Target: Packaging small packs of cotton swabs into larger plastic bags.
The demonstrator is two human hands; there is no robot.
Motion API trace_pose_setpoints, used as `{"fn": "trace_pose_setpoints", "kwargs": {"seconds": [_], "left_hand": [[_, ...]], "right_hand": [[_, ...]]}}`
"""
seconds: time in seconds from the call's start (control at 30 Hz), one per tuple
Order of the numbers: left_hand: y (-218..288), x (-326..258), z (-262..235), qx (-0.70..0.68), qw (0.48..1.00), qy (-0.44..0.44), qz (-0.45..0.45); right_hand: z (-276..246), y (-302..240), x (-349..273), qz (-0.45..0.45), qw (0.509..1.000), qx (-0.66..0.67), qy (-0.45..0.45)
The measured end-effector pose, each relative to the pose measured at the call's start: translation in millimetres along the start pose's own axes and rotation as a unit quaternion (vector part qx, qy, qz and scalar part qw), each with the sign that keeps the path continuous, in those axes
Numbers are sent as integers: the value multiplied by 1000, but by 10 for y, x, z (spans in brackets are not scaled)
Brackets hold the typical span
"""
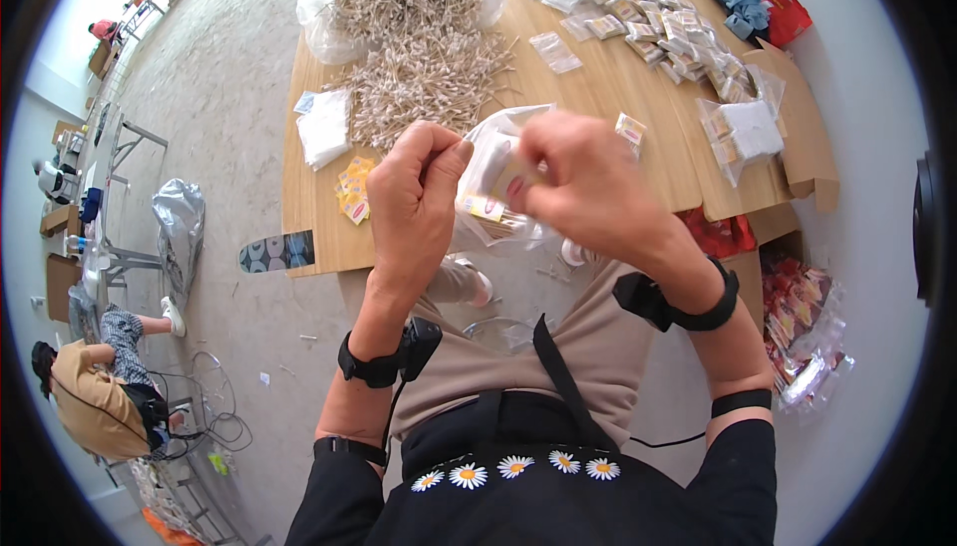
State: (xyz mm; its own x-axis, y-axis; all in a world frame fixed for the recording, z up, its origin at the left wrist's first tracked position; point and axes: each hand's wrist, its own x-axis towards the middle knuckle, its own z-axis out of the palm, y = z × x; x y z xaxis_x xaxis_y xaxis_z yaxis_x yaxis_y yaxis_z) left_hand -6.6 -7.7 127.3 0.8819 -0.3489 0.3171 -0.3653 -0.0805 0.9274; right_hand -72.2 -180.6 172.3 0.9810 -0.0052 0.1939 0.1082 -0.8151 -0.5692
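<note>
Both hands are raised above the lap, in front of the near edge of the table (pixel 299 182), with a clear bag (pixel 469 179) hanging between them. The left hand (pixel 414 182) pinches the bag's left rim between thumb and curled forefinger. The right hand (pixel 598 182) is blurred; its fingers are curled, and it appears to pinch a small packet (pixel 506 175) by the right side. The governing relation is packet to bag: the packet lies to the left of the right hand and to the right of the left hand, overlapping the bag in view, with the right hand nearer. Its long axis appears to run away from the person at a slight slant; whether it is inside the bag or in front of it cannot be determined. The packet carries a red oval mark, its lettering too blurred to read. Lower in the bag, another packet (pixel 486 208) shows a yellow label with a red mark. On the table, left of the left hand, yellow cards (pixel 354 189) bear similar red marks and print too small to read. Farther back are white plastic sleeves (pixel 325 129), a single labelled packet (pixel 630 130), and a heap of pale-tipped sticks (pixel 429 87). At the far side, filled packets (pixel 668 27) are piled to the right and a large plastic bag (pixel 316 22) of sticks stands to the left.
</note>
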Motion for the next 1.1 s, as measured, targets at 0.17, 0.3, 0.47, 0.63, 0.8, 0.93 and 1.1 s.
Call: {"fn": "trace_pose_setpoints", "kwargs": {"seconds": [0.17,0.3,0.47,0.63,0.8,0.93,1.1], "left_hand": [[17,-45,-53,-5,1000,15,-8],[48,-27,-19,15,1000,11,-9],[62,-28,-22,41,999,18,0],[71,-40,-10,76,997,10,33],[34,-5,19,62,997,22,51],[57,-7,3,37,998,26,36],[37,1,28,50,997,23,55]], "right_hand": [[-164,285,-197,88,907,345,225],[254,1246,-620,305,811,457,200],[985,1810,-844,460,753,440,166],[776,1863,-857,438,865,195,150],[201,981,-627,219,917,216,254],[-135,178,-325,55,972,96,207],[14,-16,-5,-78,981,-166,55]]}}
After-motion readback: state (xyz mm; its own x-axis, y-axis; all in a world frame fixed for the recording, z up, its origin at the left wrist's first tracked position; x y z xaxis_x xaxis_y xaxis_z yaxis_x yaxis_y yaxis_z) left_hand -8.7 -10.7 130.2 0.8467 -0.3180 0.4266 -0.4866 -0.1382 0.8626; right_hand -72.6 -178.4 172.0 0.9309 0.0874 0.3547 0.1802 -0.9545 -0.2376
